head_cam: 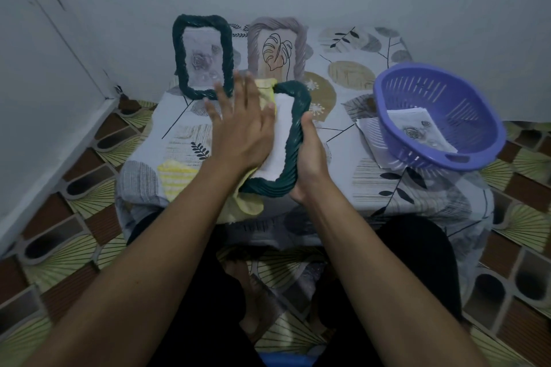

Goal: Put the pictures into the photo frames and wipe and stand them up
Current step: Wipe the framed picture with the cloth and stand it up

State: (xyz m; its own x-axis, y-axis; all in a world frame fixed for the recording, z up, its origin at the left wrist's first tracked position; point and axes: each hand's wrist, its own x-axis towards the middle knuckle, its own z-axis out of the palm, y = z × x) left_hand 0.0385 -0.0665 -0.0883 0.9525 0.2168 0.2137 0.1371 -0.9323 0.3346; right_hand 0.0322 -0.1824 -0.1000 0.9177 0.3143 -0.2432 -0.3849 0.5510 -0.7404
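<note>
Behind and to the left of the held dark green frame (pixel 268 188), a second dark green frame (pixel 202 56) stands upright with a rose picture in it. The left hand (pixel 241 128) lies flat, fingers straight, pressing a yellow cloth (pixel 267 92) onto the held frame's pale face. Straight behind that frame stands a mauve frame (pixel 277 48) (a line-drawn leaf inside). The right hand (pixel 311 158) grips the held frame's right edge, tilting it above the leaf-print table (pixel 185 128). Well to its right sits a purple basket (pixel 438 116) with paper pictures (pixel 417 128) inside.
</note>
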